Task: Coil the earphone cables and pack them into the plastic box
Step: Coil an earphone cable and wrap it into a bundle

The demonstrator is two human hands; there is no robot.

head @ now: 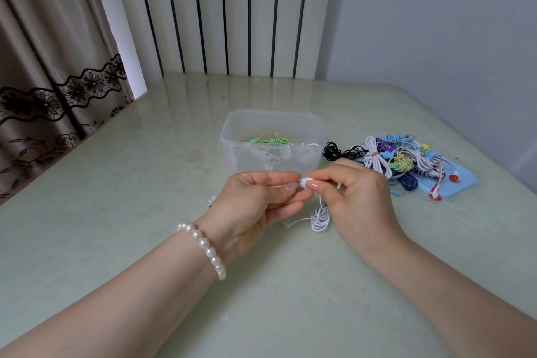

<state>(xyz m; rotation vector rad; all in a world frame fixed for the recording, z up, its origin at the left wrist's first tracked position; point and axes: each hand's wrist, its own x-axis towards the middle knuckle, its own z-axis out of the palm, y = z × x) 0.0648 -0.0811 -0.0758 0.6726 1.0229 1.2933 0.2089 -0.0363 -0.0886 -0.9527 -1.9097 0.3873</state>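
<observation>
Both my hands, left hand (255, 200) and right hand (353, 192), pinch the white earbud (304, 182); its hanging coil (319, 216) may unwind if I loosen.

No readable text, label, brand, number or sign anywhere. Plastic box (271, 136) walls blank (translucent, unmarked). Earphone pile (406, 160) and blue pouch (462, 180) beneath it carry no legible print.
</observation>
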